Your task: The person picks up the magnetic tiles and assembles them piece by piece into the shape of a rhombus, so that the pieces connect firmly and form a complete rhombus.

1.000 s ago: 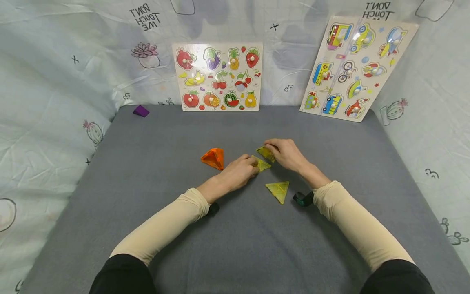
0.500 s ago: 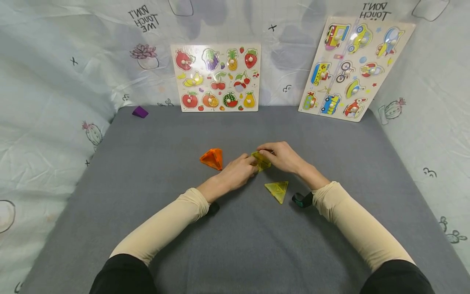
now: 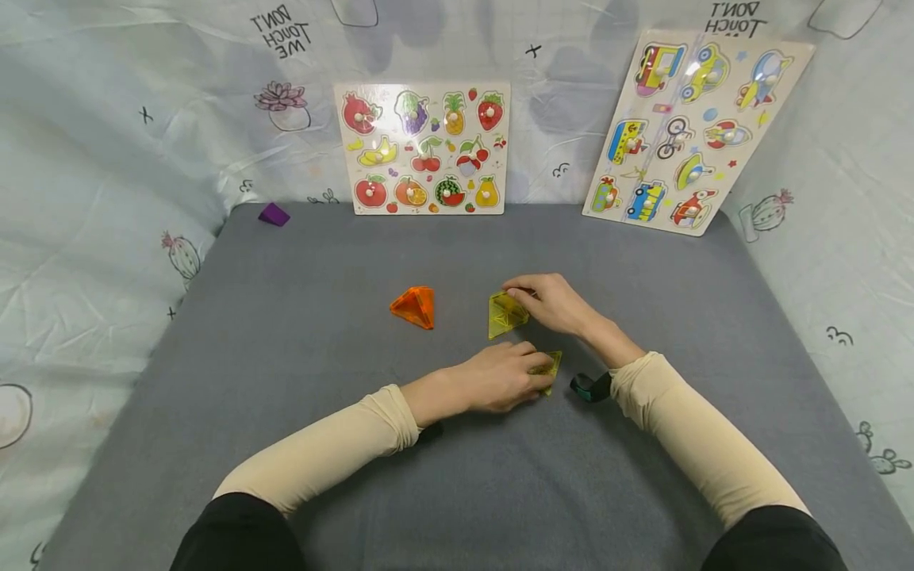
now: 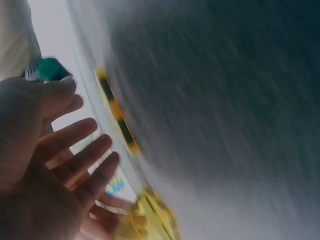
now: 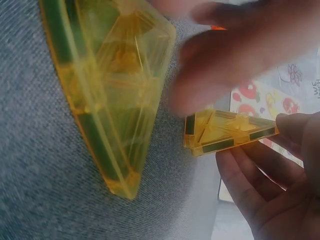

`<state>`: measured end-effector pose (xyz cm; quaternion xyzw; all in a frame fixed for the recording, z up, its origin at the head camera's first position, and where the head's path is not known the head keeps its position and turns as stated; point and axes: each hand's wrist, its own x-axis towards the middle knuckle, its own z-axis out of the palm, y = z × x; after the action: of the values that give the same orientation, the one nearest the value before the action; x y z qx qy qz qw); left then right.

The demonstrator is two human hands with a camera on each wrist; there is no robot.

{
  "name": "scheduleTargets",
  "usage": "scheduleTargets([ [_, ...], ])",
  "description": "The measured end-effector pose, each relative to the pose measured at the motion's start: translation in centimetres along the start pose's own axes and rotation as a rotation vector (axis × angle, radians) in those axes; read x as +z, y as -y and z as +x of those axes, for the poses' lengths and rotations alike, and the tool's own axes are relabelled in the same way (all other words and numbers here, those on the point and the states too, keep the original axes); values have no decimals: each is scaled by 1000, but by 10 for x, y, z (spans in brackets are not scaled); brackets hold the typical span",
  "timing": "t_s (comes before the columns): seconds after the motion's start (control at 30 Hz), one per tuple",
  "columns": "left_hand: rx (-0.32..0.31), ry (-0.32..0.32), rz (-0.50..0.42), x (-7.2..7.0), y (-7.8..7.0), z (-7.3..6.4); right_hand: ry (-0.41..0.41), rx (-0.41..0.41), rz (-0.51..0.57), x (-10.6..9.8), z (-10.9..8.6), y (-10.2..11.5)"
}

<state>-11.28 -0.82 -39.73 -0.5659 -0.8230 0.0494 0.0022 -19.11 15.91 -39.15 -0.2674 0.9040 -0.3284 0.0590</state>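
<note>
In the head view my left hand (image 3: 503,377) reaches over a loose yellow triangular magnetic tile (image 3: 554,371) on the cloth, covering part of it. The left wrist view shows its fingers extended and apart from that tile (image 4: 118,112), which lies flat. Farther off, my right hand (image 3: 553,303) pinches yellow triangular magnetic tiles (image 3: 505,316) between thumb and fingers. They stand edge to edge, one tilted; the hand hides part of the join. In the right wrist view the held tile (image 5: 230,132) shows dark magnet strips. An orange pyramid of tiles (image 3: 416,308) sits to the left.
A purple piece (image 3: 274,215) lies at the table's back left corner. Against the rear curtain lean a fruit puzzle board (image 3: 428,151) and a vehicle puzzle board (image 3: 685,135). Grey cloth (image 3: 321,262) covers the table. A black wrist camera (image 3: 589,387) hangs by my right sleeve.
My right hand brought its yellow tile left against the other one. My left hand let go there and moved right and nearer, over the loose yellow tile.
</note>
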Motion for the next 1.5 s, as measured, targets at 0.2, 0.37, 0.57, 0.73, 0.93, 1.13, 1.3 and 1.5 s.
scheduleTargets([
  [0.2,-8,133,33,2,-10,2,8,-8,0,0,-1,1],
  [0.37,-15,102,-50,0,-10,-5,9,-10,3,-1,-1,2],
  [0.57,-58,43,-83,-1,-3,-20,2,-19,-20,0,-1,-2],
  [0.73,-108,-10,-29,4,2,-29,1,-19,-16,-1,-2,-2],
  [0.93,-149,-42,-49,9,4,-36,5,-21,-17,0,-2,-4],
  [1.13,-164,-51,-17,10,6,-40,1,-23,-15,-1,-3,-4],
  [1.3,-168,-59,1,6,11,-46,-3,-28,-18,-1,-4,-5],
  [1.5,-265,-187,-79,1,23,-56,-9,-24,-14,-3,-6,-5],
])
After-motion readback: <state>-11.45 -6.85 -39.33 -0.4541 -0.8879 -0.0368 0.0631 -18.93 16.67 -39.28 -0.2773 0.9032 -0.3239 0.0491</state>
